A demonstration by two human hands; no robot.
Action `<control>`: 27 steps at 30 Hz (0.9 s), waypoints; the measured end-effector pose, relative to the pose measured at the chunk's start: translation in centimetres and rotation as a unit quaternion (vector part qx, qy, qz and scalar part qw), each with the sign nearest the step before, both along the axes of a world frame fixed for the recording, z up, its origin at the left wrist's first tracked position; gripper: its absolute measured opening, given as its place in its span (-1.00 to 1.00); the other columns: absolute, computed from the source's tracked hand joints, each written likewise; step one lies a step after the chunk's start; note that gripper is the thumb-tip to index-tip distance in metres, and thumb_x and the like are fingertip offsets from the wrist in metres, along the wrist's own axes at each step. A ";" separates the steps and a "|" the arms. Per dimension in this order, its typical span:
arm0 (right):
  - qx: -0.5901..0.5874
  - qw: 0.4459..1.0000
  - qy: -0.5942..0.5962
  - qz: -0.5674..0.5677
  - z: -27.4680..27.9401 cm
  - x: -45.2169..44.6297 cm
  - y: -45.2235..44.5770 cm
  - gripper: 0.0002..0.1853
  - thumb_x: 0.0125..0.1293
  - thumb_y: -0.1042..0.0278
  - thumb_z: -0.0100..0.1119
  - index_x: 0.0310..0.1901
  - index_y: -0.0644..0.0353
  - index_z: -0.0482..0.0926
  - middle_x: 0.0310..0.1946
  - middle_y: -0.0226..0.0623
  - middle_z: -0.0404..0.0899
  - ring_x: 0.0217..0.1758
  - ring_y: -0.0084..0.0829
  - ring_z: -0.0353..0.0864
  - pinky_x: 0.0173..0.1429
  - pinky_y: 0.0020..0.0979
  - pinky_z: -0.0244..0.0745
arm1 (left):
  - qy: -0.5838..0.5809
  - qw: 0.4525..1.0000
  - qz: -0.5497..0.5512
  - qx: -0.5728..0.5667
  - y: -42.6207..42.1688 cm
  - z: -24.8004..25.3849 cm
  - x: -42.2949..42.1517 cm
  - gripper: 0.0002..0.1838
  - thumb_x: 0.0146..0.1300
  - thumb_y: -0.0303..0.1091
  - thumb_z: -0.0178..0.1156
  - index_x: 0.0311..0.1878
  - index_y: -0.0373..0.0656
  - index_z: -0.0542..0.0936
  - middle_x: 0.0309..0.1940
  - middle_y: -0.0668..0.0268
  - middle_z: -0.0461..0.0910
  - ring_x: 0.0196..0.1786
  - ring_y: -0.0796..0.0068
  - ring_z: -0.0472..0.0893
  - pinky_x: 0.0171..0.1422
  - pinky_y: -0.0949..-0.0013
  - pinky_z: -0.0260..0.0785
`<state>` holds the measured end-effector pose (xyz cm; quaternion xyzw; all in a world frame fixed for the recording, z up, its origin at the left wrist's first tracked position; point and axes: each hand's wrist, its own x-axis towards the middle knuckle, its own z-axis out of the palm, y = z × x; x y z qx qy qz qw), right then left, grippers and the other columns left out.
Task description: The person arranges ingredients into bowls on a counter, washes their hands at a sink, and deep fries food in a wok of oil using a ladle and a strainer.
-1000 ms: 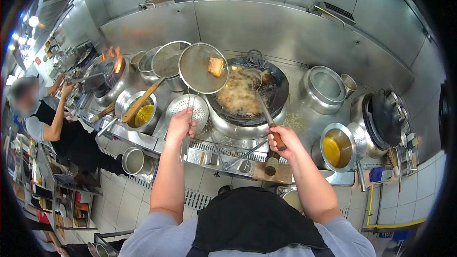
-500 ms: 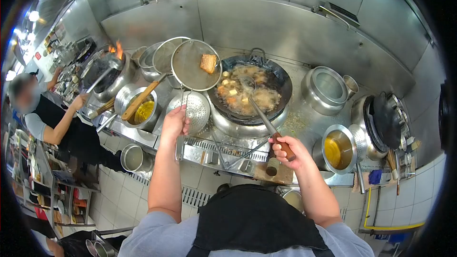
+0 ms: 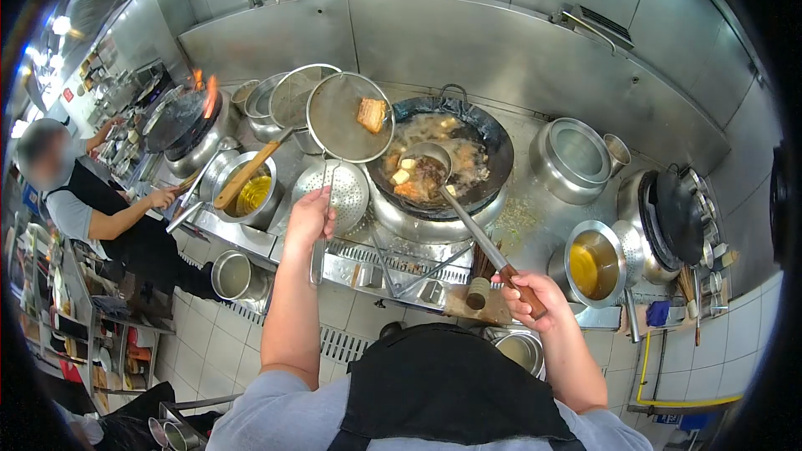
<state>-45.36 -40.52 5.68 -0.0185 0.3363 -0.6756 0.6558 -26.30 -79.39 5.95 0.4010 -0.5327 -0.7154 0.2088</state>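
My left hand (image 3: 311, 215) is closed on the handle of a round mesh strainer (image 3: 338, 121). One browned piece of food (image 3: 371, 115) lies in the mesh, beside the wok's left rim. In my right hand (image 3: 533, 299) is the wooden grip of a long ladle (image 3: 480, 238). The ladle's bowl (image 3: 428, 153) is down in the black wok (image 3: 493, 138), among bubbling oil and several pale and orange chunks (image 3: 405, 171). Below the strainer, a perforated metal skimmer (image 3: 347, 192) rests on the counter.
A pot of yellow oil (image 3: 271, 188) with a wooden-handled strainer (image 3: 251, 169) across it stands left. Another oil pot (image 3: 614, 263) and lidded steel pot (image 3: 576, 150) stand right. Further left, a co-worker (image 3: 100, 200) works by a wok (image 3: 180, 121) with flames.
My right hand has moved down and right, drawing the ladle's bowl toward me through the oil. The strainer has shifted slightly right. The co-worker's arm has lowered, and their ladle has left the flaming wok.
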 end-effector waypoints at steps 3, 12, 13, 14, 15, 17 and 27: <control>0.017 0.999 0.029 -0.024 0.5 1.2 0.5 -0.65 0.33 0.35 -0.03 0.06 0.38 0.37 -0.48 -0.36 0.39 -0.68 -0.58 0.32 -0.72 -0.54 0.20 | -0.005 1.000 -0.011 -0.003 0.1 0.1 -0.1 -0.61 0.42 -0.27 -0.07 0.27 -0.12 0.37 -0.62 0.42 0.42 -0.73 0.60 0.32 -0.67 0.47 0.19; 0.025 0.996 0.038 -0.077 1.0 1.3 1.1 -0.69 0.30 0.36 0.01 0.01 0.35 0.41 -0.52 -0.39 0.40 -0.69 -0.55 0.34 -0.69 -0.55 0.20 | -0.011 1.000 -0.016 -0.007 0.9 0.1 -0.3 -0.62 0.42 -0.27 -0.06 0.25 -0.13 0.36 -0.62 0.41 0.43 -0.73 0.59 0.33 -0.67 0.46 0.19; 0.024 0.996 0.039 -0.078 1.4 1.4 1.0 -0.69 0.30 0.36 0.01 0.01 0.35 0.41 -0.52 -0.39 0.40 -0.69 -0.55 0.34 -0.69 -0.55 0.20 | -0.010 1.000 -0.013 -0.003 0.9 -0.2 -0.4 -0.63 0.42 -0.27 -0.05 0.23 -0.13 0.38 -0.62 0.41 0.43 -0.72 0.59 0.33 -0.67 0.46 0.19; 0.079 0.986 0.124 -0.076 2.0 1.5 0.8 -0.75 0.28 0.38 0.01 -0.06 0.34 0.44 -0.53 -0.39 0.41 -0.70 -0.55 0.34 -0.69 -0.53 0.20 | -0.009 1.000 -0.013 -0.002 0.9 -0.3 -0.4 -0.64 0.42 -0.27 -0.04 0.22 -0.13 0.39 -0.62 0.41 0.43 -0.72 0.59 0.33 -0.67 0.46 0.19; 0.134 0.966 0.208 -0.074 2.4 1.5 0.6 -0.80 0.27 0.40 0.02 -0.14 0.33 0.46 -0.55 -0.39 0.42 -0.71 -0.55 0.35 -0.68 -0.52 0.21 | -0.008 1.000 -0.012 0.000 1.0 -0.4 -0.5 -0.65 0.42 -0.27 -0.04 0.21 -0.14 0.40 -0.62 0.41 0.44 -0.72 0.59 0.33 -0.66 0.46 0.19; 0.156 0.939 0.300 -0.059 2.1 0.6 0.2 -0.86 0.25 0.42 0.02 -0.22 0.30 0.47 -0.58 -0.38 0.42 -0.73 -0.55 0.35 -0.68 -0.50 0.21 | -0.007 1.000 -0.021 -0.009 1.1 -0.3 -0.6 -0.66 0.42 -0.27 -0.03 0.19 -0.14 0.41 -0.62 0.41 0.44 -0.72 0.59 0.33 -0.66 0.46 0.19; 0.298 0.667 0.677 -0.091 -3.8 -8.3 -6.7 -0.86 0.19 0.39 0.05 -0.38 0.30 0.48 -0.65 -0.28 0.51 -0.73 -0.43 0.50 -0.62 -0.37 0.37 | -0.006 1.000 -0.027 -0.011 1.6 0.0 -0.2 -0.74 0.42 -0.25 0.00 0.07 -0.15 0.45 -0.63 0.41 0.42 -0.73 0.58 0.32 -0.68 0.45 0.18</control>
